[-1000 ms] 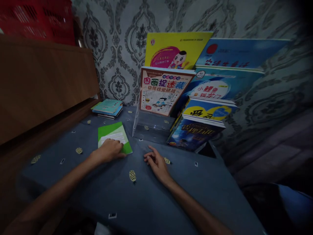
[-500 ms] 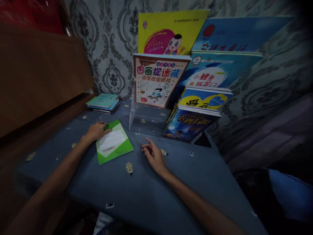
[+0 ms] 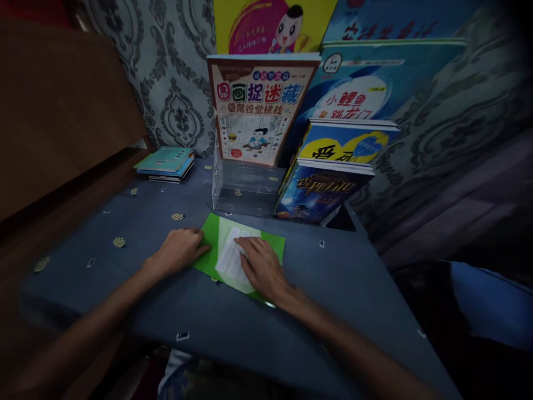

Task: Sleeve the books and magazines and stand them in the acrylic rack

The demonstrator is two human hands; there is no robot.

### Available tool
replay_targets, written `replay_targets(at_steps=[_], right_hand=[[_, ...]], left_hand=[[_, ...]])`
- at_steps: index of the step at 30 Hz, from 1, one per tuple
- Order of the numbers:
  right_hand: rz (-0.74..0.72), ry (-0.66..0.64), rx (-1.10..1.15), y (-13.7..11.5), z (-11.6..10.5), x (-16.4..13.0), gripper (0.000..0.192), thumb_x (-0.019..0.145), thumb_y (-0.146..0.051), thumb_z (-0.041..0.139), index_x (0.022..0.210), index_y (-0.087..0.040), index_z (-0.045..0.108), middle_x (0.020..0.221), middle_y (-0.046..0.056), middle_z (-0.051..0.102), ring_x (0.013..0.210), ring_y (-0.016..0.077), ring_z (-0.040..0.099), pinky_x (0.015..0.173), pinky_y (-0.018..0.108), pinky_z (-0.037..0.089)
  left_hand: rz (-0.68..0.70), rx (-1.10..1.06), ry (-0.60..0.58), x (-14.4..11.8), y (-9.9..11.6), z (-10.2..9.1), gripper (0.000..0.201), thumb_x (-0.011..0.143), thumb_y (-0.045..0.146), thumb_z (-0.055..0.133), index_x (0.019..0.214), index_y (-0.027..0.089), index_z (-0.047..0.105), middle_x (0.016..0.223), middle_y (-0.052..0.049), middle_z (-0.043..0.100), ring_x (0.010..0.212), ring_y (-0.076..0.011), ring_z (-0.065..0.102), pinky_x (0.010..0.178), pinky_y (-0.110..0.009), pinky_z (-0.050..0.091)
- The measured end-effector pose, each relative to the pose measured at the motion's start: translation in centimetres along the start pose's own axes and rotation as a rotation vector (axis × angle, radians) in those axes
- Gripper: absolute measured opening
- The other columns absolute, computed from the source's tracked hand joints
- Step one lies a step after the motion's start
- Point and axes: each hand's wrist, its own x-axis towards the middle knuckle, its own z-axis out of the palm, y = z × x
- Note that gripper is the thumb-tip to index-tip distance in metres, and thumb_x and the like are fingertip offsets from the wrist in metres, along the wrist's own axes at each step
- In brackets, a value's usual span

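A thin green book (image 3: 227, 261) with a pale panel and blocks of small text lies turned at an angle on the dark cloth-covered table (image 3: 137, 303). At its left edge is my left hand (image 3: 181, 251), thumb laid over the cover and fingers reaching to the border, apart from the thumb. My right hand (image 3: 264, 269) rests on the right half of the cover, fingers stretched out over the text. That hand hides part of the book's right side and lower edge.
Behind the book stands a clear acrylic rack (image 3: 245, 194) with a brown-bordered picture book (image 3: 258, 111). More books, including a dark blue one (image 3: 318, 191), stand to its right. A small stack of books (image 3: 166, 164) lies back left, near a wooden panel (image 3: 66, 111).
The green book has moved right and turned. My left hand has shifted right and nearer to me, and my right hand has come down onto the cover. The view has tilted lower.
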Motion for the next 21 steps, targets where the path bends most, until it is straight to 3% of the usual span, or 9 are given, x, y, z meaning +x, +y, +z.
replay_targets(at_steps=[4, 9, 15, 21], right_hand=[[-0.028, -0.069, -0.060, -0.2, -0.1, -1.1, 0.038, 0.098, -0.017, 0.046, 0.134, -0.017, 0.057, 0.128, 0.017, 0.065, 0.123, 0.0309, 0.058, 0.102, 0.052, 0.052], [-0.021, -0.090, -0.064, 0.2, 0.2, -1.9, 0.038, 0.098, -0.018, 0.047, 0.135, -0.017, 0.058, 0.135, 0.018, 0.062, 0.130, 0.0326, 0.055, 0.105, 0.055, 0.051], [-0.013, -0.115, -0.066, 0.2, 0.3, -1.7, 0.038, 0.098, -0.016, 0.046, 0.133, -0.018, 0.059, 0.135, 0.018, 0.061, 0.133, 0.0330, 0.053, 0.106, 0.058, 0.051], [-0.015, -0.144, -0.098, 0.3, 0.4, -1.8, 0.037, 0.099, -0.016, 0.046, 0.133, -0.014, 0.060, 0.137, 0.020, 0.061, 0.134, 0.0337, 0.052, 0.107, 0.058, 0.050]], left_hand=[[0.195, -0.178, 0.062, -0.1, 1.3, 0.6, 0.023, 0.102, 0.030, 0.049, 0.103, 0.020, 0.069, 0.103, -0.008, 0.072, 0.088, -0.0216, 0.070, 0.073, -0.030, 0.051], [0.313, -0.330, 0.216, 2.3, 0.1, 2.7, 0.035, 0.102, 0.022, 0.041, 0.126, 0.018, 0.066, 0.130, -0.011, 0.067, 0.121, -0.0235, 0.062, 0.103, -0.037, 0.050], [0.303, -0.378, 0.268, 4.5, -0.8, 4.5, 0.040, 0.102, 0.021, 0.038, 0.136, 0.015, 0.060, 0.142, -0.011, 0.062, 0.133, -0.0243, 0.056, 0.113, -0.045, 0.044], [0.328, -0.439, 0.316, 5.8, -1.4, 4.8, 0.038, 0.101, 0.020, 0.040, 0.129, 0.015, 0.065, 0.135, -0.011, 0.067, 0.125, -0.0238, 0.061, 0.109, -0.045, 0.047]])
